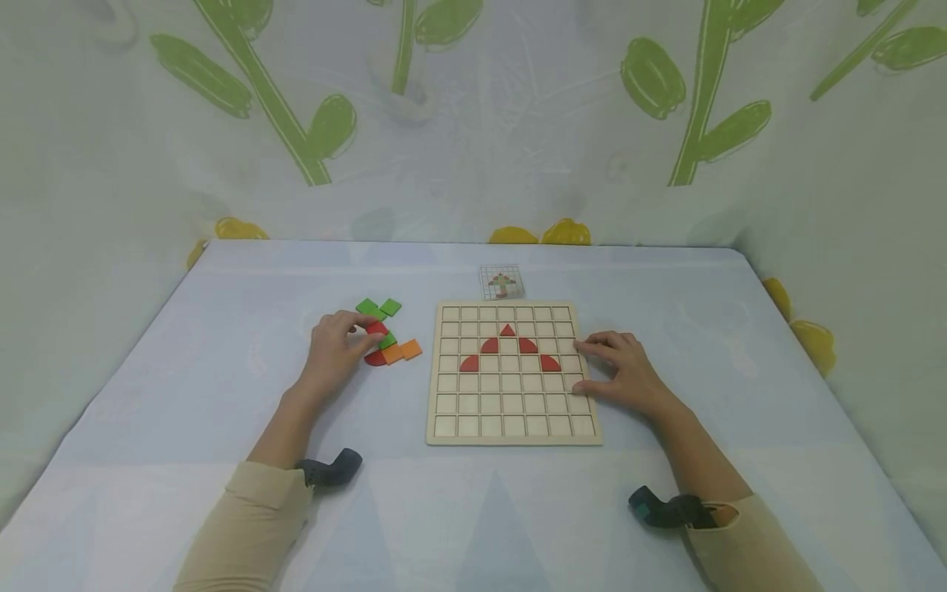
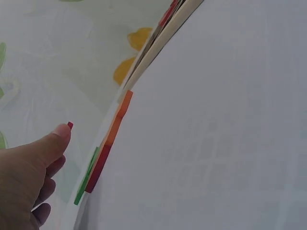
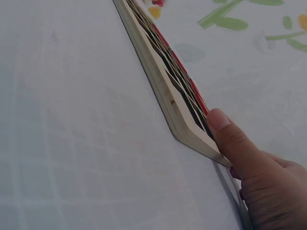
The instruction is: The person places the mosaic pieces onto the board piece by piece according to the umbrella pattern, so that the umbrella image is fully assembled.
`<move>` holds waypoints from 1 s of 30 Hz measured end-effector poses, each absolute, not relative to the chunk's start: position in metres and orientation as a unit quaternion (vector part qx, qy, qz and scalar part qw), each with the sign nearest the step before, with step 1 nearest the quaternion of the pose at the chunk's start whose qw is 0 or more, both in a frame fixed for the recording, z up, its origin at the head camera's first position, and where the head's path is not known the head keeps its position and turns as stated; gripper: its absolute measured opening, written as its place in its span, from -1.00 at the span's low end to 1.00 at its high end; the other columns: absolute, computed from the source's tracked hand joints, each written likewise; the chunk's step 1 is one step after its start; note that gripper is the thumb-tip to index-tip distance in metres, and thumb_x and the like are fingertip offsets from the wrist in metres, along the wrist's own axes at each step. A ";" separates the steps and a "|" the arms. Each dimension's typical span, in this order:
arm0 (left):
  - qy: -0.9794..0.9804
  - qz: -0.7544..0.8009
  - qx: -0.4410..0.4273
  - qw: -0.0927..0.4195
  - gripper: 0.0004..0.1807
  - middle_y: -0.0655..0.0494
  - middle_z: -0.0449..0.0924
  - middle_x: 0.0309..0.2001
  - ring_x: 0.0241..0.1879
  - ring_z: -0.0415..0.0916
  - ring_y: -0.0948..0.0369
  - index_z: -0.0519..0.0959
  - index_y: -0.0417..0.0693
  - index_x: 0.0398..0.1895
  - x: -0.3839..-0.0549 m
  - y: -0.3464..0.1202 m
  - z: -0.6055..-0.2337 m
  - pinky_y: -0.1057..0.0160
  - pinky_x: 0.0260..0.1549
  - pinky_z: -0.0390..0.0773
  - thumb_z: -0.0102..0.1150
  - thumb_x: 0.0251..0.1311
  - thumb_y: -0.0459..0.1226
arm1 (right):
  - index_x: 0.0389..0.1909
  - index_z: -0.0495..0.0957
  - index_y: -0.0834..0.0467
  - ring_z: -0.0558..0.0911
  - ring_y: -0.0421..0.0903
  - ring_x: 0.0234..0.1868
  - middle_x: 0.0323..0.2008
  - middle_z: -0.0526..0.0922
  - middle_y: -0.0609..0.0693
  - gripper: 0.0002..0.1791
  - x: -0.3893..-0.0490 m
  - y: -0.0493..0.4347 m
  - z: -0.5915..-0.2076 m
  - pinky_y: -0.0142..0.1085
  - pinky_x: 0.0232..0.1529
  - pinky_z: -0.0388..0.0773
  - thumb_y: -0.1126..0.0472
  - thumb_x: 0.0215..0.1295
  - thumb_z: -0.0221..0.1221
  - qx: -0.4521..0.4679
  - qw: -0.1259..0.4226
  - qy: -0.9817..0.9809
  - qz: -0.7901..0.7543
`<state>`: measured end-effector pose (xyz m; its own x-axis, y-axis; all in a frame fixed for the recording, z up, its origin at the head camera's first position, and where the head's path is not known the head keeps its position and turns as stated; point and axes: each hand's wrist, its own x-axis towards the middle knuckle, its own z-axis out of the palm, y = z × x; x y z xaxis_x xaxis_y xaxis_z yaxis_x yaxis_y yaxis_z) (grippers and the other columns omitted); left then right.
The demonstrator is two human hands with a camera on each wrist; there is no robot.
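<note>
My left hand [image 1: 334,349] pinches a red tile [image 1: 377,327] between thumb and fingers, above a small group of loose pieces. In the left wrist view only a red corner [image 2: 70,125] shows past the thumb tip. Around it lie green tiles [image 1: 391,307], orange tiles [image 1: 412,349] and a red rounded piece [image 1: 375,359]. My right hand [image 1: 625,370] touches the right edge of a wooden grid board [image 1: 514,441], thumb and fingers spread apart. A red triangle [image 1: 506,330] and several red quarter-round pieces [image 1: 551,363] sit in the board's cells.
Behind the board lies a small pattern card [image 1: 501,282] with a grid and a coloured figure. A pale cloth [image 1: 222,395] covers the table, and a curtain with green plant prints [image 1: 481,148] hangs beyond its back edge.
</note>
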<state>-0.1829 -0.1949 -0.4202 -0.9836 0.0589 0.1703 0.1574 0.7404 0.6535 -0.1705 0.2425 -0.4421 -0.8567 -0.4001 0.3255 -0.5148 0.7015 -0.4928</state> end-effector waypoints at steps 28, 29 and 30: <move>-0.907 -0.370 -0.180 0.092 -0.72 0.06 0.59 -0.17 -0.03 0.36 0.10 0.58 -0.08 -0.17 -0.175 -0.151 -0.410 0.00 0.07 0.16 0.36 0.05 -0.21 | 0.11 0.54 0.18 0.33 0.07 0.04 0.03 0.49 0.14 -0.25 -0.168 0.242 -0.440 0.01 0.03 0.26 0.04 -0.21 0.48 0.238 0.087 -0.921 0.294; -0.907 -0.368 -0.182 0.092 -0.72 0.07 0.59 -0.18 -0.04 0.36 0.10 0.59 -0.07 -0.18 -0.174 -0.150 -0.410 0.00 0.06 0.17 0.36 0.05 -0.21 | 0.11 0.54 0.18 0.33 0.07 0.04 0.03 0.49 0.14 -0.25 -0.168 0.242 -0.440 0.01 0.02 0.26 0.04 -0.21 0.48 0.241 0.089 -0.920 0.295; -0.907 -0.366 -0.185 0.093 -0.72 0.07 0.59 -0.18 -0.05 0.37 0.10 0.59 -0.07 -0.18 -0.174 -0.149 -0.410 0.01 0.05 0.18 0.37 0.05 -0.21 | 0.11 0.54 0.19 0.33 0.07 0.04 0.03 0.49 0.14 -0.25 -0.168 0.242 -0.440 0.01 0.02 0.26 0.05 -0.21 0.49 0.244 0.090 -0.919 0.296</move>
<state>-0.1742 -0.1485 -0.4098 -0.9142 0.2673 0.3045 0.4038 0.6644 0.6289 -0.1684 0.2422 -0.4401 -0.8650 -0.3944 0.3102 -0.5013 0.7056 -0.5008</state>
